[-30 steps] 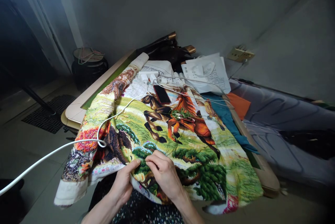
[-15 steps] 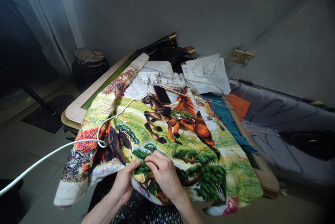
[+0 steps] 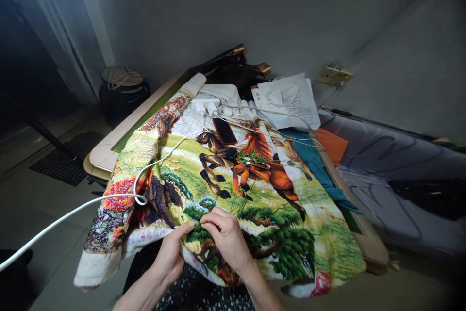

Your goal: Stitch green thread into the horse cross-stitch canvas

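Observation:
A large cross-stitch cloth (image 3: 182, 155) with running horses and green trees drapes over the table and down toward my lap. My left hand (image 3: 169, 253) grips its near edge, thumb on top and fingers hidden underneath. Just right of that thumb, my right hand (image 3: 227, 238) is closed in a pinch against the stitched foliage. Whatever lies between its fingertips is too small to make out. A tangle of green thread (image 3: 251, 158) rests on the orange horse, and a phone (image 3: 224, 130) lies above the horses.
A white cable (image 3: 65, 216) crosses from the left over the cloth's rolled side. A power strip (image 3: 209, 103) with plugs sits behind the phone. White paper bags (image 3: 286, 100) and teal fabric (image 3: 309, 160) lie on the right. The table edge (image 3: 105, 153) shows at left.
My right hand has shifted very slightly up and left, still pinched near the left thumb. The cloth and the left hand look nearly the same.

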{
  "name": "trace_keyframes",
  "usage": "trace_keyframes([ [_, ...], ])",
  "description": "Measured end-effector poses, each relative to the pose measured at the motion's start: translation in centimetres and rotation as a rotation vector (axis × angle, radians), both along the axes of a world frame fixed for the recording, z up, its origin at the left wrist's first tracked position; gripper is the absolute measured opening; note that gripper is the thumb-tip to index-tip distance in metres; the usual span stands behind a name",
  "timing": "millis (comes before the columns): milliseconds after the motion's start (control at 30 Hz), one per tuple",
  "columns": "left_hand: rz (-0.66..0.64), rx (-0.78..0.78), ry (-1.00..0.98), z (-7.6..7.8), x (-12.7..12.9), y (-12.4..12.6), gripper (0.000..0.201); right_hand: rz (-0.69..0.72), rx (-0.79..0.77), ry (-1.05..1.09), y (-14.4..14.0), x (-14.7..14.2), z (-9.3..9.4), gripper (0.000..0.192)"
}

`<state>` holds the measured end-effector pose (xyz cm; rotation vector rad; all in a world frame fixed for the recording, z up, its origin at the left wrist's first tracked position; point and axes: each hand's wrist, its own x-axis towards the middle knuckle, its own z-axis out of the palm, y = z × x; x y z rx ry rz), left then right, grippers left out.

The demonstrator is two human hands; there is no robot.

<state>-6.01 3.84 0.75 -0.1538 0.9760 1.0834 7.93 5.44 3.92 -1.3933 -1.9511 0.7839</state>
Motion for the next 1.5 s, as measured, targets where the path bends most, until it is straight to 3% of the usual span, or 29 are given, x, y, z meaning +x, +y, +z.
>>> trace_keyframes([
  [1233,-0.004,-0.014,0.01,-0.1,0.0,-0.1,0.013,-0.044,0.018,-0.073,-1.1,0.0,0.0,0.029],
  [1500,-0.01,-0.001,0.006,0.0,0.0,-0.1,0.012,-0.013,0.086,-0.126,-0.7,0.1,0.1,0.028],
])
